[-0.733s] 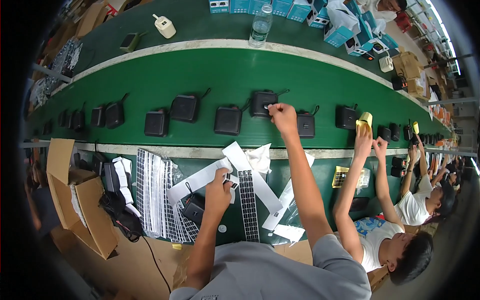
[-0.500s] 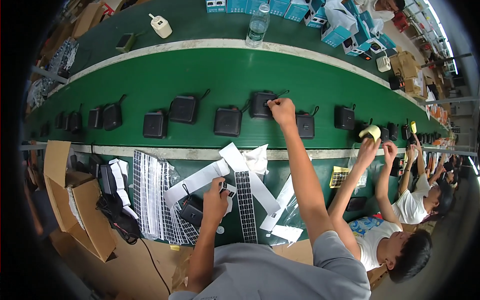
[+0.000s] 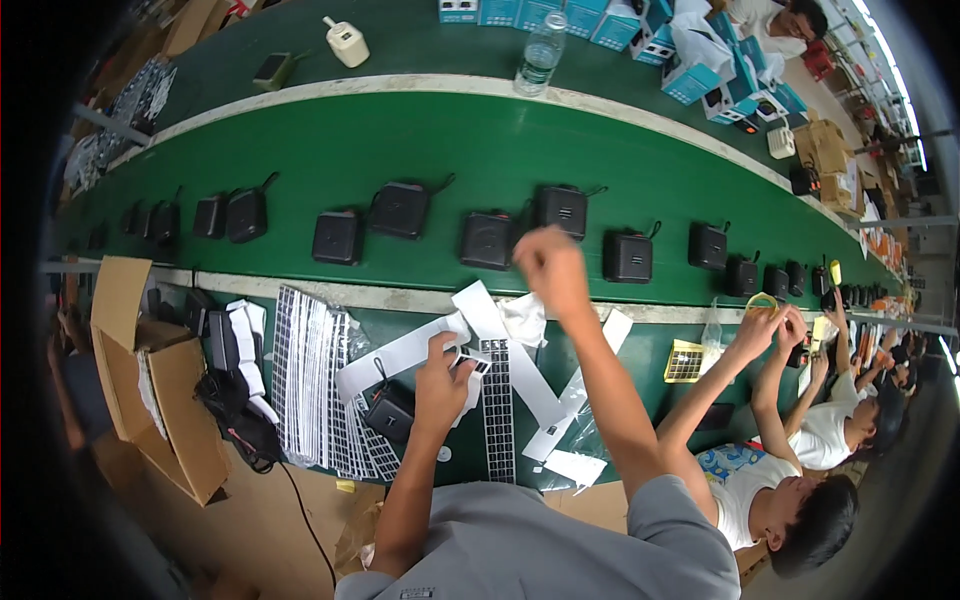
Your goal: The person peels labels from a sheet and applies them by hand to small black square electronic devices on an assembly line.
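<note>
My left hand (image 3: 438, 388) is closed on a small piece of label sheet (image 3: 477, 361) with black labels on white backing, above the near bench. Over the green conveyor belt (image 3: 400, 130) hovers my right hand (image 3: 553, 268), blurred and with curled fingers; whether anything is in them cannot be made out. Just beyond it stands a black box-shaped speaker (image 3: 562, 208) with a wrist strap and pale marks on its face. Another black speaker (image 3: 487, 240) is to its left, a marked speaker (image 3: 628, 257) to its right. Beside my left hand lies a black strapped device (image 3: 390, 412).
Label sheets (image 3: 310, 380), white paper strips (image 3: 535, 385) and an open cardboard box (image 3: 175, 410) cover the near bench. A plastic bottle (image 3: 541, 60) and blue boxes (image 3: 610, 25) stand across the belt. Close on my right, a co-worker's hands (image 3: 770, 325) hold a yellow item.
My right hand has drawn back toward me from the marked speaker, uncovering its pale marks. My left hand keeps its label sheet. The view has shifted slightly, and the co-worker's hands have moved closer together.
</note>
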A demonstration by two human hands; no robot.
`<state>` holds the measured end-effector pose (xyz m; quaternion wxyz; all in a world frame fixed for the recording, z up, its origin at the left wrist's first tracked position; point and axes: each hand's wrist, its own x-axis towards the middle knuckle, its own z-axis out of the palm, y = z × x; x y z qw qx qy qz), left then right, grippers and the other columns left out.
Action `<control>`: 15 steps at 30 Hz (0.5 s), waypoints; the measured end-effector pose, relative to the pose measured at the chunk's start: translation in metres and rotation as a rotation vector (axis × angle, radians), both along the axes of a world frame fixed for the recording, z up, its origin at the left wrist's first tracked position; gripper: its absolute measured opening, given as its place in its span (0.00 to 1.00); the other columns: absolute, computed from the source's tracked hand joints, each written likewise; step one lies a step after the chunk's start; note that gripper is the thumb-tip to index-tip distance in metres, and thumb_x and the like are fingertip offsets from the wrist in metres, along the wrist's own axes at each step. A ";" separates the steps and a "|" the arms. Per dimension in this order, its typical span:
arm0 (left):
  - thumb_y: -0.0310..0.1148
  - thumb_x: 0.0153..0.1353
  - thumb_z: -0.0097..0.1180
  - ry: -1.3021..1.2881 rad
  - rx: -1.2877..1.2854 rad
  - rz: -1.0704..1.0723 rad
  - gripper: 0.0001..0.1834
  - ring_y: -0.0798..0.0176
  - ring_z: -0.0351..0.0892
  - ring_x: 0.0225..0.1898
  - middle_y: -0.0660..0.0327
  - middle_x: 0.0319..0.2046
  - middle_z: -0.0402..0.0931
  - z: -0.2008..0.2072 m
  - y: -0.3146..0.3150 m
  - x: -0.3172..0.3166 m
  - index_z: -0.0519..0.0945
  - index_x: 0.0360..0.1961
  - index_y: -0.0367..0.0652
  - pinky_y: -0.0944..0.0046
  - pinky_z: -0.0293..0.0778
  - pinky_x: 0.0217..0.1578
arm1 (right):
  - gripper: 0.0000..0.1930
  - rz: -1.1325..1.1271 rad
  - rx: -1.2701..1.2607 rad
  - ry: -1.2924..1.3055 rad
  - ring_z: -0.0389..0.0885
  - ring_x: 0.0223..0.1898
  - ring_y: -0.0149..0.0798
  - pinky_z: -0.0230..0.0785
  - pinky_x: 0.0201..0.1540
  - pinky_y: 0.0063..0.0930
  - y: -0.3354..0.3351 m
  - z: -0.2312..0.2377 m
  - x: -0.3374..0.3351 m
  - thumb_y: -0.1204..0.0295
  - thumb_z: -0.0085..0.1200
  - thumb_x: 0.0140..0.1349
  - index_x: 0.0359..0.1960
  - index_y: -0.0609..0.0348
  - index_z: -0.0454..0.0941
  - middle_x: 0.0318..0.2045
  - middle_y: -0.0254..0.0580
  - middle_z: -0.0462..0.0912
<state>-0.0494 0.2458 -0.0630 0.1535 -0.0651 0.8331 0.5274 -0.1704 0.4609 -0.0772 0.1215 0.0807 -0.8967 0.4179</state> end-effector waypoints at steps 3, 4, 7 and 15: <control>0.24 0.57 0.60 0.028 -0.003 0.003 0.24 0.42 0.79 0.26 0.48 0.24 0.77 0.004 0.000 -0.003 0.65 0.53 0.43 0.54 0.71 0.26 | 0.06 0.356 -0.195 -0.352 0.80 0.31 0.43 0.72 0.34 0.32 -0.039 0.011 0.060 0.77 0.62 0.52 0.33 0.62 0.83 0.29 0.44 0.82; 0.23 0.57 0.59 0.014 -0.023 -0.031 0.24 0.42 0.79 0.27 0.48 0.24 0.77 0.010 0.001 -0.006 0.65 0.53 0.43 0.54 0.71 0.26 | 0.07 0.363 -0.194 -0.425 0.81 0.30 0.43 0.73 0.33 0.32 -0.044 0.016 0.071 0.76 0.61 0.53 0.34 0.62 0.83 0.29 0.44 0.82; 0.22 0.57 0.58 0.002 -0.043 -0.090 0.24 0.40 0.78 0.28 0.49 0.26 0.78 0.012 -0.002 -0.004 0.64 0.53 0.43 0.52 0.71 0.27 | 0.06 0.384 -0.207 -0.475 0.81 0.30 0.44 0.72 0.32 0.32 -0.051 0.010 0.086 0.76 0.61 0.54 0.34 0.61 0.83 0.28 0.44 0.82; 0.22 0.56 0.59 0.129 0.011 -0.180 0.23 0.41 0.79 0.27 0.48 0.26 0.79 0.006 -0.006 0.004 0.62 0.50 0.41 0.56 0.71 0.26 | 0.04 0.502 -0.290 -0.562 0.80 0.26 0.40 0.70 0.30 0.29 -0.041 0.013 0.082 0.77 0.58 0.55 0.32 0.62 0.83 0.25 0.43 0.81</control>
